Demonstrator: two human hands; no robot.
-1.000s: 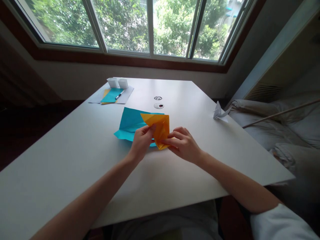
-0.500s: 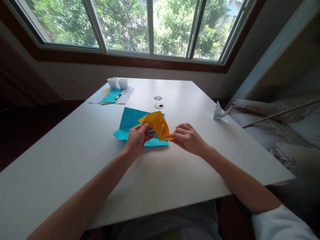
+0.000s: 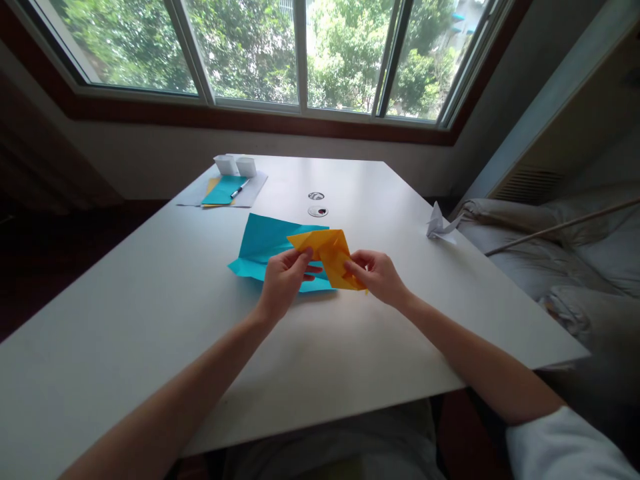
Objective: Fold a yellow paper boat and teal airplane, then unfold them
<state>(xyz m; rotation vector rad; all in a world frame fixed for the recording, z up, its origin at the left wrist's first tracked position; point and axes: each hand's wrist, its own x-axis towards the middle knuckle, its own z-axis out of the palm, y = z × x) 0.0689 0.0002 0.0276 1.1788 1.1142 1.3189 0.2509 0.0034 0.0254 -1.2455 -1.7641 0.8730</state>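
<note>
A folded piece of orange paper [image 3: 327, 248] is held up between my two hands, above the table. My left hand [image 3: 285, 277] pinches its left part between thumb and fingers. On the lower right part, my right hand [image 3: 376, 272] grips it with the thumb on the near face; the fingers behind are partly hidden. Under and behind the orange paper lies a creased sheet of blue paper [image 3: 260, 243] with raised edges, partly covered by the paper and my left hand.
On the white table [image 3: 150, 320], a folded white paper figure [image 3: 438, 225] sits near the right edge. At the far left are blue sheets [image 3: 225, 190], a pen [image 3: 240, 189] and two small white containers [image 3: 245, 167]. Two round inserts [image 3: 318, 211] lie mid-table.
The orange paper has shifted right and turned, showing a flatter face. My left hand moved slightly right with it, and my right hand changed its grip, thumb now on the near face.
</note>
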